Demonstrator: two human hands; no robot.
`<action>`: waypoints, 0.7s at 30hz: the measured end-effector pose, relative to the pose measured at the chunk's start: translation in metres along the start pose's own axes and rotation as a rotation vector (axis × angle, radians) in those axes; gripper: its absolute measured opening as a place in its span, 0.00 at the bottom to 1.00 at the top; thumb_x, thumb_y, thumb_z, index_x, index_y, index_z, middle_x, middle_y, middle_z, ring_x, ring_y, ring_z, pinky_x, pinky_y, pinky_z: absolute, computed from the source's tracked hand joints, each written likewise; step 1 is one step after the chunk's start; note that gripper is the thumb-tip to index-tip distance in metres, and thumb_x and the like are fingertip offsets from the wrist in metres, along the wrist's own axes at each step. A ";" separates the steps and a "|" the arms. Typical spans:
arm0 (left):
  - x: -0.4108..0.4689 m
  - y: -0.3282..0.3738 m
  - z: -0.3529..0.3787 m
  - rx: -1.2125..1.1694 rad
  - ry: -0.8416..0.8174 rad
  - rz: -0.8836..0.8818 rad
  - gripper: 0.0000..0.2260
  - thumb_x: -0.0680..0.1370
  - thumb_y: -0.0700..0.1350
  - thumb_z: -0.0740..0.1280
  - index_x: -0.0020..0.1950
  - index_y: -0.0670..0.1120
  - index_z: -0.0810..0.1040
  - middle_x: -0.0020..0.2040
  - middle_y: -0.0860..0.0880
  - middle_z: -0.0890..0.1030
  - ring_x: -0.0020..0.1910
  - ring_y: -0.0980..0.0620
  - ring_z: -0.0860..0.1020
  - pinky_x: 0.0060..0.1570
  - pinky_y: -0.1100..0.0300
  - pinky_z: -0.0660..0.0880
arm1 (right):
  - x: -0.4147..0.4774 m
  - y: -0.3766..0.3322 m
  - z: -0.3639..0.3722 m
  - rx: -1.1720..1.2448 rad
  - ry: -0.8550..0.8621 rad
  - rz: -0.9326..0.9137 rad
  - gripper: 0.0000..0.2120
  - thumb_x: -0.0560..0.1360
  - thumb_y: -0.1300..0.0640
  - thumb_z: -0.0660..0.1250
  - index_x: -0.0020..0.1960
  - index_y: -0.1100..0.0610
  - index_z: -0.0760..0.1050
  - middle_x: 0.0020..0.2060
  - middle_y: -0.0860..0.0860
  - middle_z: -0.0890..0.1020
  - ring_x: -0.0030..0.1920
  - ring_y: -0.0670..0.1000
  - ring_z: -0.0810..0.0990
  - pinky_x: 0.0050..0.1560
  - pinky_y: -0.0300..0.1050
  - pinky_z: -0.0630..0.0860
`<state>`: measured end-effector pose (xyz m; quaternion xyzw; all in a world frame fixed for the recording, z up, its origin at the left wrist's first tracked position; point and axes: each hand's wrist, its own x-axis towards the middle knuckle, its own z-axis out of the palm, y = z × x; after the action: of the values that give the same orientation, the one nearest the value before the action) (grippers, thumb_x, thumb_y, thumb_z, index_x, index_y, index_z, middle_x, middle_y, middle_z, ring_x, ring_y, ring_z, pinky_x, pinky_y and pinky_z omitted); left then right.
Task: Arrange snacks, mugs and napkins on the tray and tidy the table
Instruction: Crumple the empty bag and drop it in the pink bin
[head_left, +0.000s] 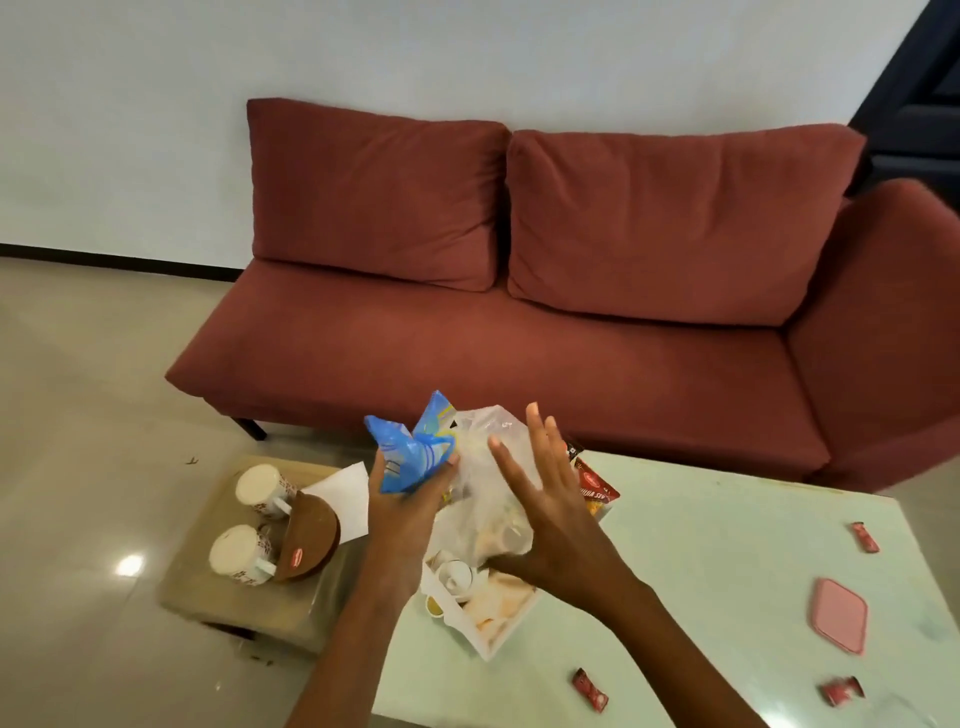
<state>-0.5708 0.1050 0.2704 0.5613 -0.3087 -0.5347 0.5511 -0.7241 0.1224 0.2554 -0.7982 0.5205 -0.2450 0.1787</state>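
The left grip (402, 512) is curled round a blue snack packet (410, 457) above the counter (701, 545), and the right grip (550, 525) lies straight-fingered against a clear plastic bag (483, 499) that hides much of the white tray (488, 649) beneath, with a red snack packet (595, 486) just behind. Two mugs (260, 491), a white napkin (340, 493) and a brown holder (311, 535) sit on a low stool (208, 597) to the left. Red wrappers (589, 688) and a pink lid (837, 616) lie scattered on the counter.

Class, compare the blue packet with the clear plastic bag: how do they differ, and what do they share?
The blue packet is opaque and printed; the clear plastic bag is see-through. The left hand grips the blue packet; the right hand is spread open at the clear plastic bag. Both are crumpled.
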 end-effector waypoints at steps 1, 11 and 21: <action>-0.001 0.000 -0.001 -0.035 -0.010 -0.053 0.23 0.69 0.39 0.72 0.63 0.43 0.73 0.55 0.44 0.82 0.50 0.51 0.82 0.45 0.60 0.81 | 0.004 -0.001 0.001 0.017 0.020 -0.021 0.51 0.64 0.51 0.76 0.72 0.39 0.41 0.73 0.53 0.36 0.75 0.60 0.39 0.69 0.66 0.59; -0.015 0.006 -0.027 0.107 -0.206 -0.100 0.21 0.69 0.43 0.71 0.61 0.46 0.73 0.46 0.51 0.83 0.43 0.56 0.82 0.34 0.71 0.76 | 0.014 -0.027 0.004 0.133 0.308 -0.160 0.19 0.62 0.73 0.72 0.52 0.61 0.79 0.56 0.60 0.80 0.55 0.55 0.79 0.52 0.35 0.74; -0.039 -0.007 -0.027 -0.200 -0.293 -0.263 0.14 0.68 0.35 0.69 0.49 0.49 0.74 0.35 0.51 0.85 0.36 0.54 0.84 0.31 0.63 0.80 | -0.011 -0.075 0.026 0.620 0.334 0.216 0.22 0.69 0.64 0.67 0.52 0.43 0.64 0.49 0.37 0.73 0.48 0.37 0.77 0.47 0.23 0.73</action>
<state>-0.5560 0.1504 0.2690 0.4555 -0.2549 -0.7059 0.4788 -0.6566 0.1629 0.2725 -0.5955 0.5246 -0.4979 0.3497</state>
